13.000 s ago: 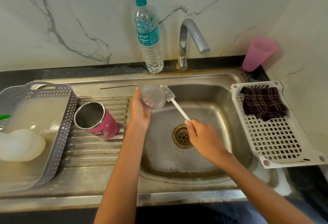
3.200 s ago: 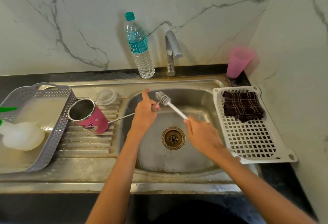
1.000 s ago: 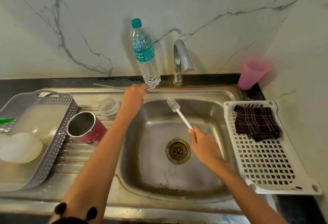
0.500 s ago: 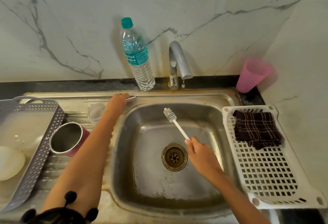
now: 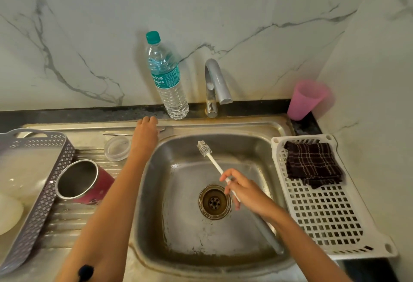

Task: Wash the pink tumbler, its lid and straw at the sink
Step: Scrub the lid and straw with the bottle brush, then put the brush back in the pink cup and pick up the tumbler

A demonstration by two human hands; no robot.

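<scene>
Left hand (image 5: 145, 135) on straw (image 5: 117, 134) — right hand (image 5: 244, 191) grips brush (image 5: 209, 155).

Pink tumbler (image 5: 87, 183) on its side, clear lid (image 5: 117, 147) flat, metal straw (image 5: 118, 134) behind

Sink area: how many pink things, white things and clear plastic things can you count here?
Pink: 2, the tumbler and the cup.
White: 2, the brush and the tray.
Clear plastic: 2, the lid and the water bottle.
Total: 6
</scene>
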